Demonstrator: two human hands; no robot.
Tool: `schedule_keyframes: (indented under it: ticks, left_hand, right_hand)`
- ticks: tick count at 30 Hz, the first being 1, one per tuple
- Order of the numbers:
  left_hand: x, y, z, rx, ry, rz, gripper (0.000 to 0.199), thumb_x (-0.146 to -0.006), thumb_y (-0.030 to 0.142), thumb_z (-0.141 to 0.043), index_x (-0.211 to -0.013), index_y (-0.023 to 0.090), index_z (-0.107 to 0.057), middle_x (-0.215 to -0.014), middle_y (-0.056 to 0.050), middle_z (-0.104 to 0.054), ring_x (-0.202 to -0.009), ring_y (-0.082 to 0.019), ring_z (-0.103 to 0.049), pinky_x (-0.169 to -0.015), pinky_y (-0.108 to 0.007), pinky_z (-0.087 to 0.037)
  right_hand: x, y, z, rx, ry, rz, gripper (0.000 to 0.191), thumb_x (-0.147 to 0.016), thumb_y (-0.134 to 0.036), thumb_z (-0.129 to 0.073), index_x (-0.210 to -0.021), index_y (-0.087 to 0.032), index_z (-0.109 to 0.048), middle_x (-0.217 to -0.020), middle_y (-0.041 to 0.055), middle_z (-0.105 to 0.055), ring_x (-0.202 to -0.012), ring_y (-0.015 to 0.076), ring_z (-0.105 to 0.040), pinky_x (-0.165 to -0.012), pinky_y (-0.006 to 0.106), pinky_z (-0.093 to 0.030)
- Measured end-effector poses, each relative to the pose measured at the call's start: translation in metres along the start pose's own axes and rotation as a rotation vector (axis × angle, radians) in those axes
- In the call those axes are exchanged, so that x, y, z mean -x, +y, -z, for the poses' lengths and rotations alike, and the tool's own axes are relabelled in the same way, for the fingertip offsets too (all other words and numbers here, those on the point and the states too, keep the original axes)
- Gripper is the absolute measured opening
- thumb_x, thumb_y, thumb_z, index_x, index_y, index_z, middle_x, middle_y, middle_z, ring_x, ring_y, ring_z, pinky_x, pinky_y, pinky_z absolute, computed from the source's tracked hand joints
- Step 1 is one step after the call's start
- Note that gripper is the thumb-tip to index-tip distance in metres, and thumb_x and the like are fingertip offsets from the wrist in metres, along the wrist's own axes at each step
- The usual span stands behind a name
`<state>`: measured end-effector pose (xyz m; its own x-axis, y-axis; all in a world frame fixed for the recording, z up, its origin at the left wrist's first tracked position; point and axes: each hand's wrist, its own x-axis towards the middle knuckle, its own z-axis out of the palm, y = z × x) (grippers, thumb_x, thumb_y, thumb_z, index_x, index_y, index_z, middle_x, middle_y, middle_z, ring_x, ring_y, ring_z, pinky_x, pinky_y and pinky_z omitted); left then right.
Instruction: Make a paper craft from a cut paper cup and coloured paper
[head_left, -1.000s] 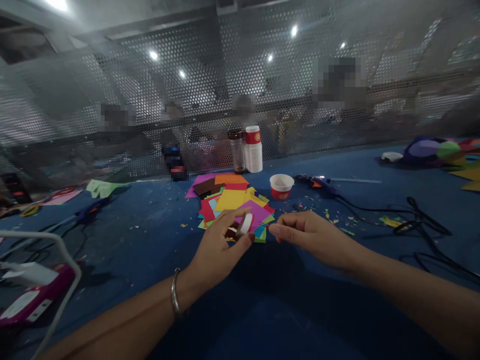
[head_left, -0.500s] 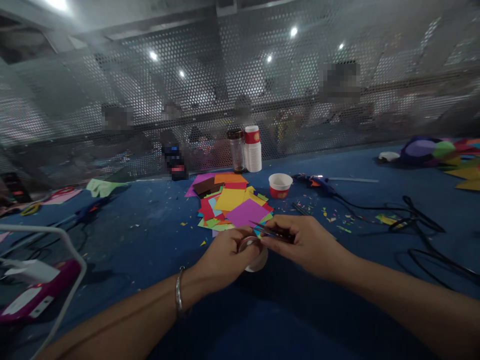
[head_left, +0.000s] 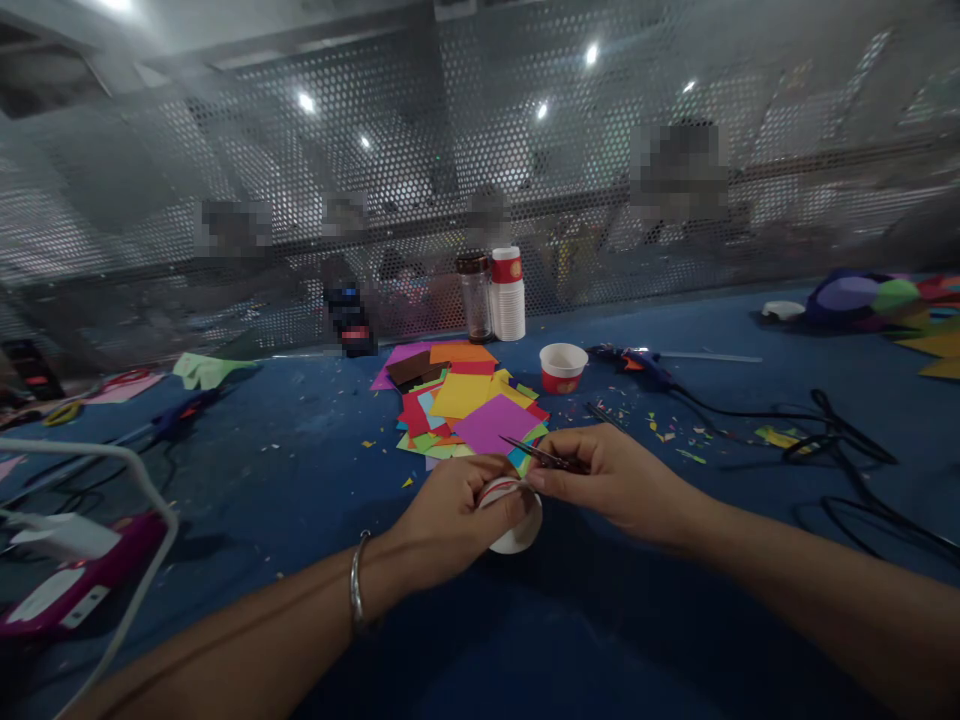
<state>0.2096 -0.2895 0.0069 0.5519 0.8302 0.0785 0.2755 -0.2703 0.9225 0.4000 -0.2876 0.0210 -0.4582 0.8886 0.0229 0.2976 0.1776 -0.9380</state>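
Observation:
My left hand [head_left: 469, 505] is closed around a white paper cup [head_left: 519, 535] with a red band, tilted so its side faces me; the fingers hide part of it. In my right hand [head_left: 600, 475] is a pair of dark, fine-pointed tweezers [head_left: 529, 450], pinched between thumb and fingers. Their tips point left, above the cup and in front of the paper pile. The right thumb tip is at the cup's edge. Just beyond both hands lies a pile of coloured paper squares [head_left: 465, 395], a purple one on top.
A second paper cup [head_left: 562, 368] stands behind my right hand. Farther back are a cup stack [head_left: 508, 295] and a clear bottle [head_left: 475, 300]. A glue gun [head_left: 637, 362] trails a black cable [head_left: 817, 430] on the right. A magenta power strip [head_left: 82, 580] lies left, near a white tube [head_left: 142, 490].
The cup has turned slightly in my left hand, showing more of its white side. The tweezers' tips are closer together, and my right hand has shifted a little.

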Motion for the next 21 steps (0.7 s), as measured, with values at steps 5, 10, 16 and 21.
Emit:
schedule_keyframes:
  ticks: [5,10,16,21]
  left_hand:
    - [0.0000,0.0001,0.0009,-0.218,0.054,-0.120,0.032,-0.088,0.039,-0.052,-0.064,0.018,-0.055,-0.065,0.001,-0.051,-0.060,-0.012,-0.045,-0.056,-0.023,-0.036]
    - [0.0003,-0.0042,0.0030,-0.226,0.188,-0.128,0.020,-0.089,0.033,-0.052,-0.078,0.018,-0.060,-0.067,0.003,-0.056,-0.060,-0.012,-0.049,-0.056,-0.022,-0.040]
    - [-0.0002,-0.0072,0.0083,-0.288,0.320,-0.212,0.019,-0.089,0.030,-0.051,-0.077,0.019,-0.061,-0.068,0.003,-0.057,-0.060,-0.011,-0.050,-0.057,-0.021,-0.041]
    - [0.0025,-0.0073,0.0080,-0.312,0.332,-0.235,0.015,-0.085,0.023,-0.052,-0.073,0.018,-0.060,-0.065,0.004,-0.057,-0.059,-0.010,-0.050,-0.056,-0.020,-0.040]
  right_hand:
    - [0.0007,0.0011,0.0021,-0.024,-0.002,0.030,0.029,-0.082,-0.045,-0.064,-0.075,-0.017,-0.060,-0.067,-0.0035,-0.046,-0.064,0.0128,-0.041,-0.061,0.027,-0.034]
    - [0.0042,0.0043,0.0053,0.083,0.048,0.119,0.035,-0.085,-0.051,-0.062,-0.084,-0.016,-0.064,-0.069,-0.0028,-0.050,-0.063,0.0123,-0.041,-0.057,0.025,-0.032]
    - [0.0077,0.0032,0.0044,0.244,0.064,0.178,0.040,-0.092,-0.054,-0.050,-0.086,-0.018,-0.063,-0.074,0.0004,-0.057,-0.064,0.0132,-0.046,-0.057,0.026,-0.033]
    - [0.0069,0.0036,0.0036,0.307,0.073,0.165,0.040,-0.091,-0.054,-0.050,-0.087,-0.017,-0.064,-0.075,0.0022,-0.062,-0.063,0.0141,-0.049,-0.056,0.026,-0.035]
